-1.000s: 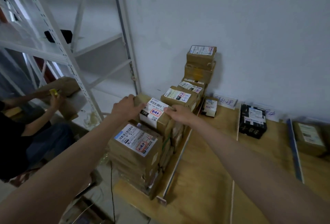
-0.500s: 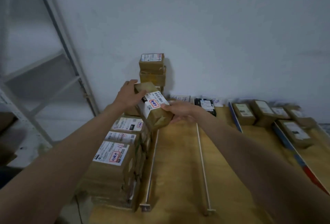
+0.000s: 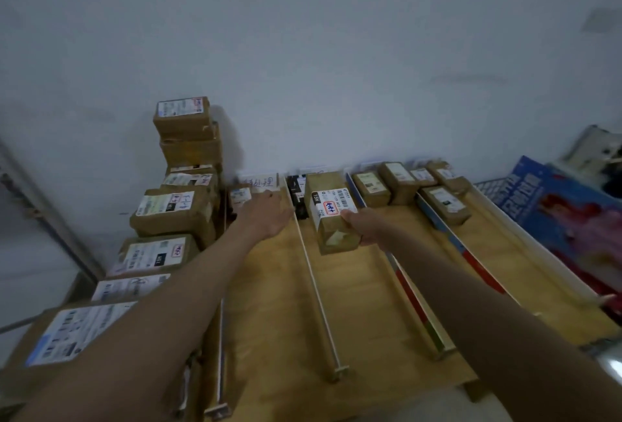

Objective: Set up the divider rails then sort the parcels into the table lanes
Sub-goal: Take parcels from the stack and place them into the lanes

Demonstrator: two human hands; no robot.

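Note:
My right hand grips the near end of a brown parcel with a white label, held above the lane right of the thin white rail. My left hand hovers over the lane left of that rail, palm down, fingers loosely apart and holding nothing. A wooden table carries several divider rails; another is the red and blue rail. A black parcel lies at the far end, partly hidden by the held parcel. A small parcel sits beyond my left hand.
Stacks of brown labelled parcels fill the table's left side up to the white wall. Several small parcels lie at the far ends of the right lanes. A blue printed board leans at the right edge.
My right hand carried the parcel from the left stack to the right, over the lanes. My left hand let go of it. The view swung right, off the metal shelving.

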